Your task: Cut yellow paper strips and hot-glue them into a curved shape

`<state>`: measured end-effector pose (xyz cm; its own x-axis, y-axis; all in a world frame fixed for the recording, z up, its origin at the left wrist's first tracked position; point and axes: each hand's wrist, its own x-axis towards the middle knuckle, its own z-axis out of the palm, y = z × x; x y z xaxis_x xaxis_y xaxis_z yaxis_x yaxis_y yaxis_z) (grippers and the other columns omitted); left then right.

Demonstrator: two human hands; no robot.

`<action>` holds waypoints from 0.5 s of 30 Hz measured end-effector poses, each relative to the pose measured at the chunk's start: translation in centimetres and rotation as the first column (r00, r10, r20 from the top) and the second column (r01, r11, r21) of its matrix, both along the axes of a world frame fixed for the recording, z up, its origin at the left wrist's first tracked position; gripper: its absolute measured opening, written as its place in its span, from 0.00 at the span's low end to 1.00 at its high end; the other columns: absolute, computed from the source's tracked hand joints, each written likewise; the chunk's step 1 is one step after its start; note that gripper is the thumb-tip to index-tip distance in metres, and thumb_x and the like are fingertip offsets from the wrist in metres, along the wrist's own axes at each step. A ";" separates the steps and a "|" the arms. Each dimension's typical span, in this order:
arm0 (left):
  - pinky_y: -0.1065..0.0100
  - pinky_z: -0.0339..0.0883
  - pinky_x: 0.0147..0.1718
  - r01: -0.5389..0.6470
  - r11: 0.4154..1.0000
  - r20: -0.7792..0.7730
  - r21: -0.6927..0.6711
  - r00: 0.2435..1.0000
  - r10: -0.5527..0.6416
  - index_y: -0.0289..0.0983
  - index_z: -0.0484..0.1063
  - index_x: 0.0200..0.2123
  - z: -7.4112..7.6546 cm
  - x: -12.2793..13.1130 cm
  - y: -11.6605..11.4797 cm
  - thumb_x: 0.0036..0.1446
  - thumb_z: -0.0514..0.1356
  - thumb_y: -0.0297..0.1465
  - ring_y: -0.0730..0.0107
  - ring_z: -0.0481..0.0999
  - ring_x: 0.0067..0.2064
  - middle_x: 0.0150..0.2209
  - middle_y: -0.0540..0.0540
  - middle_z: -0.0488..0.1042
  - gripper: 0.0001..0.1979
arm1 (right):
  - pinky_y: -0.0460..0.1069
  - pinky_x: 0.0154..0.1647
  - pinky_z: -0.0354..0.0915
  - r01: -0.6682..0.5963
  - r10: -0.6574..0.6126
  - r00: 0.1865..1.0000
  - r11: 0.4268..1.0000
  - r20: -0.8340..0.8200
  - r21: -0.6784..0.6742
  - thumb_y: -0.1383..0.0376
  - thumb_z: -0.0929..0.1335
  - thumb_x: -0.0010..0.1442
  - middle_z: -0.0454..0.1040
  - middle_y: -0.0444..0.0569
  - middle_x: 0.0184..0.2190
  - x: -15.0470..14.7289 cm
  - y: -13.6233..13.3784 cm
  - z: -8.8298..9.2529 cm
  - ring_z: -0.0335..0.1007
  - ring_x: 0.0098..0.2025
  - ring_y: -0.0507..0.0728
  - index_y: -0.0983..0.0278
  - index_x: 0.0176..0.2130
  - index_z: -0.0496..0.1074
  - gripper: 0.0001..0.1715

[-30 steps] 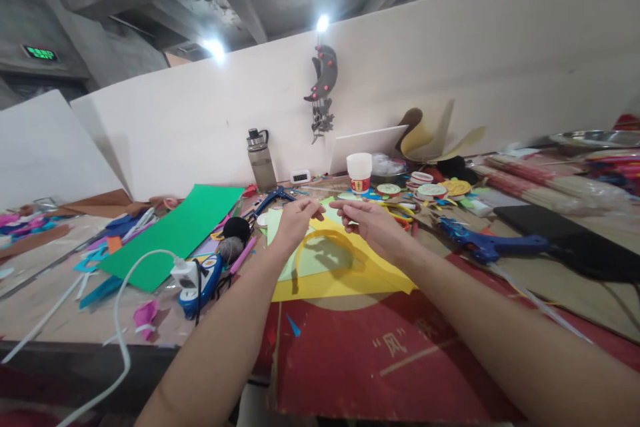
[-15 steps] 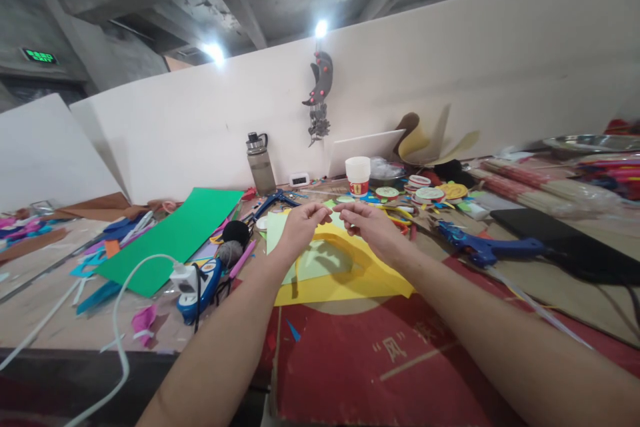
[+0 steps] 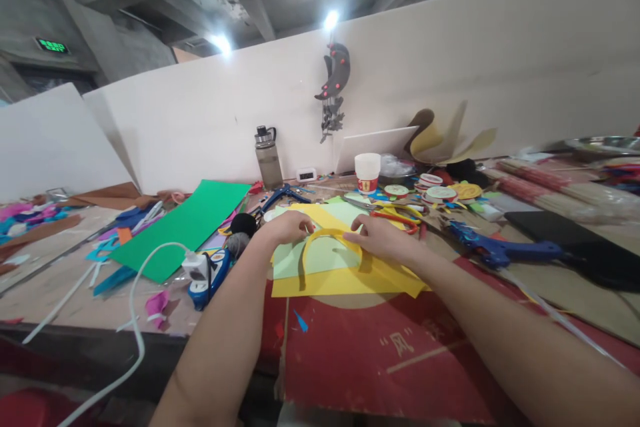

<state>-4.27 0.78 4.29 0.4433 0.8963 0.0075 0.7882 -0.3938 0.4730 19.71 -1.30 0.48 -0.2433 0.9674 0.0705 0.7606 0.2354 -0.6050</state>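
Head cam (only view I've got): left hand (image 3: 295, 227) is just beside the left side of a yellow strip (image 3: 327, 233), fingers curled in. Can't tell if it's pinching anything tbh. Right hand (image 3: 375, 235) is on the other side, thumb and forefinger a bit apart, thumb right by the top of the arch; can't tell if it's actually touching.

Strip's standing in a curve over a pale green sheet (image 3: 287, 260), w/ a yellow sheet (image 3: 320, 285) under that and red cardboard (image 3: 350, 347) below. IMO the sheets are laid flat as a work surface, & the hands sit either side so the curve can be steadied. Orange-handled scissors (image 3: 385, 215) lie just past the right hand, prob. for easy reach.

Containers: the bottle (image 3: 269, 159) at the back of the tabletop (image 3: 175, 310) has liquid in it, lid on. White cups (image 3: 367, 170) look stacked, can't see inside. Bowl (image 3: 400, 178) next to them has clear plastic (image 3: 397, 165) in it. Metal basin (image 3: 605, 145) far right: contents n/a from here.
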 end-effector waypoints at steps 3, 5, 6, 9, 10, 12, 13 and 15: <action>0.74 0.61 0.28 0.068 0.997 -0.057 -0.046 0.996 -0.071 0.40 0.78 0.36 0.0 -0.1 0.1 0.35 0.62 0.20 0.72 0.72 0.29 0.29 0.51 0.76 0.20 | 0.46 0.23 0.55 -0.027 0.027 1.000 1.000 0.010 -0.006 0.62 0.69 0.52 0.76 0.47 0.29 -0.2 -0.2 -0.2 0.69 0.26 0.53 0.63 0.42 0.68 0.16; 0.74 0.62 0.29 0.075 0.995 -0.049 -0.059 0.996 -0.078 0.41 0.76 0.40 0.1 0.0 0.1 0.35 0.64 0.23 0.72 0.72 0.30 0.31 0.50 0.76 0.22 | 0.46 0.23 0.55 -0.007 0.007 1.000 1.000 0.004 -0.007 0.65 0.68 0.51 0.76 0.47 0.28 -0.2 -0.3 -0.2 0.69 0.26 0.53 0.63 0.42 0.68 0.16; 0.74 0.62 0.29 0.074 0.995 -0.027 -0.062 0.997 -0.075 0.41 0.76 0.41 0.2 0.0 0.1 0.36 0.66 0.26 0.71 0.72 0.30 0.32 0.50 0.76 0.22 | 0.46 0.23 0.55 0.007 -0.007 1.000 1.000 -0.006 -0.009 0.66 0.68 0.51 0.76 0.47 0.27 -0.2 -0.2 -0.1 0.69 0.25 0.53 0.63 0.41 0.68 0.15; 0.73 0.63 0.28 0.080 0.995 0.089 -0.061 0.993 -0.075 0.39 0.75 0.42 0.2 0.3 0.1 0.42 0.66 0.34 0.71 0.73 0.30 0.33 0.48 0.76 0.20 | 0.46 0.21 0.55 0.035 -0.038 0.997 0.999 -0.066 -0.038 0.66 0.69 0.50 0.75 0.47 0.27 -0.2 -0.1 0.0 0.69 0.24 0.52 0.62 0.38 0.68 0.12; 0.73 0.64 0.29 0.091 0.995 0.148 -0.046 0.985 -0.084 0.39 0.75 0.42 0.2 0.4 0.1 0.44 0.64 0.35 0.71 0.73 0.31 0.33 0.48 0.76 0.18 | 0.46 0.21 0.55 0.039 -0.044 0.994 0.998 -0.097 -0.055 0.65 0.69 0.50 0.75 0.47 0.27 -0.2 0.0 0.1 0.68 0.23 0.52 0.62 0.37 0.68 0.12; 0.72 0.65 0.29 0.114 0.992 0.276 -0.045 0.956 -0.098 0.37 0.75 0.40 -0.1 0.9 0.1 0.49 0.62 0.36 0.71 0.74 0.31 0.35 0.46 0.76 0.15 | 0.45 0.19 0.54 0.049 -0.062 0.987 0.995 -0.146 -0.087 0.64 0.69 0.49 0.75 0.46 0.26 -0.3 -0.1 0.2 0.66 0.21 0.51 0.62 0.35 0.67 0.10; 0.72 0.66 0.29 0.124 0.990 0.344 -0.066 0.934 -0.094 0.36 0.74 0.39 -0.3 1.2 0.1 0.50 0.62 0.37 0.71 0.74 0.32 0.35 0.44 0.76 0.14 | 0.45 0.19 0.53 0.053 -0.069 0.983 0.994 -0.172 -0.099 0.64 0.70 0.49 0.74 0.46 0.25 -0.4 -0.1 0.3 0.65 0.20 0.51 0.62 0.34 0.67 0.10; 0.70 0.67 0.31 0.138 0.978 0.481 -0.158 0.876 -0.046 0.33 0.73 0.37 -0.8 2.0 0.1 0.52 0.61 0.40 0.70 0.75 0.32 0.36 0.41 0.76 0.15 | 0.45 0.19 0.54 0.047 -0.077 0.967 0.991 -0.243 -0.129 0.63 0.70 0.49 0.73 0.45 0.23 -0.6 -0.4 0.7 0.64 0.20 0.50 0.63 0.33 0.67 0.10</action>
<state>-2.27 0.85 3.46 0.5081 0.8577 0.0782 0.4172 -0.3246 0.8489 19.12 -1.67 1.15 -0.1722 0.9851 0.0025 0.5947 0.1060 -0.7969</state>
